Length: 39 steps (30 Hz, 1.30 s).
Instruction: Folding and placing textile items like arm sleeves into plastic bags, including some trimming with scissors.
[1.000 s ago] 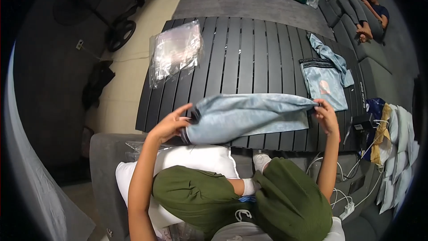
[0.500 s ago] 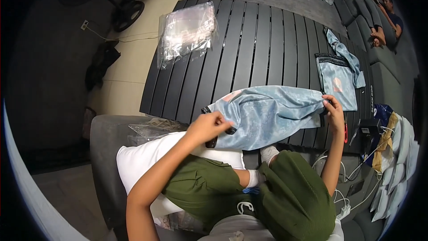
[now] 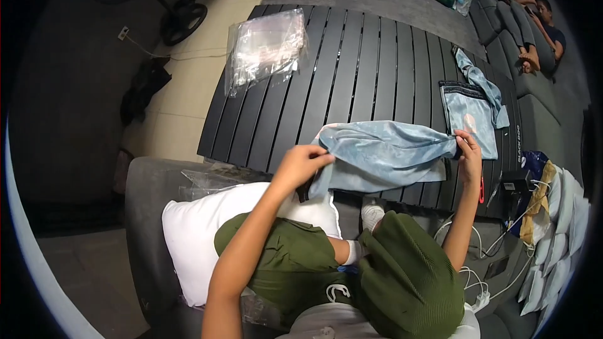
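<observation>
A light blue, shiny patterned fabric piece with some dark edging stretches across the near side of the slatted table, and its near-left corner hangs over the edge. My left hand pinches the fabric near its left end. At the right end, my right hand grips a corner between thumb and fingers, beside a dark edge. Folds run lengthwise between the two hands. Beyond my right hand, a second light blue fabric piece with a black band and a pinkish patch lies flat, with a twisted blue strip by it.
Clear plastic bags lie at the far left of the dark slatted table. A red-handled tool is at its right. Nearby are a black box, cables and pale pouches. A white pillow sits beside me; a person reclines on the sofa.
My left hand has moved up and slightly right, shifting its grip from the black-edged end onto the blue fabric. The left end now folds over. My right hand keeps its corner.
</observation>
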Tool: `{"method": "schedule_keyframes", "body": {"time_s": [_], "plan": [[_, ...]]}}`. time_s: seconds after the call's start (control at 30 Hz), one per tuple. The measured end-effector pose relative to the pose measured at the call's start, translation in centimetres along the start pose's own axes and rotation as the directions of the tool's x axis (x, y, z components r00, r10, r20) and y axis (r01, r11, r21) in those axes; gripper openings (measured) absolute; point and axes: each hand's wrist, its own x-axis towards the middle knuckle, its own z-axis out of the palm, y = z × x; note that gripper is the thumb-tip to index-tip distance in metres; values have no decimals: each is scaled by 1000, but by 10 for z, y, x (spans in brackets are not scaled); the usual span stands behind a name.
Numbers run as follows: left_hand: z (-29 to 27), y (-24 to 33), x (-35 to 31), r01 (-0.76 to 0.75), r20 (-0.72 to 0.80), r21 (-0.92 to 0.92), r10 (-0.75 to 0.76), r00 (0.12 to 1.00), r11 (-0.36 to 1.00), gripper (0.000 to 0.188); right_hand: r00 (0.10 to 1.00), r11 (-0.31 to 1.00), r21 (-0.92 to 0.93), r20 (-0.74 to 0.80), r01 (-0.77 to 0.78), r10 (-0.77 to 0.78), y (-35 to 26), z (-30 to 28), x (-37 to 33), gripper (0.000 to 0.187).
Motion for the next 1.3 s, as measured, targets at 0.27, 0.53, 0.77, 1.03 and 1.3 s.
{"method": "schedule_keyframes", "body": {"time_s": [0.27, 0.53, 0.77, 1.03, 1.3], "plan": [[-53, 2, -19, -32, -226, -403, -66, 972, 915, 17, 995, 998, 15, -88, -53, 54, -23, -25, -14, 23], [-47, 24, -28, -226, -313, -804, -68, 947, 550, 15, 994, 994, 106, -110, 8, 3, -15, -32, -21, 23], [-46, 38, -36, -210, -238, -868, -4, 971, 449, 62, 991, 978, 197, -121, 71, -47, 2, -30, -16, 24], [-42, 35, -26, -129, -147, -850, 5, 989, 511, 48, 987, 962, 267, -159, 57, -14, 7, -25, -14, 24], [-36, 42, -29, -230, -166, -782, 162, 973, 580, 40, 782, 540, -834, -413, -118, -467, 61, -61, -21, 42]]}}
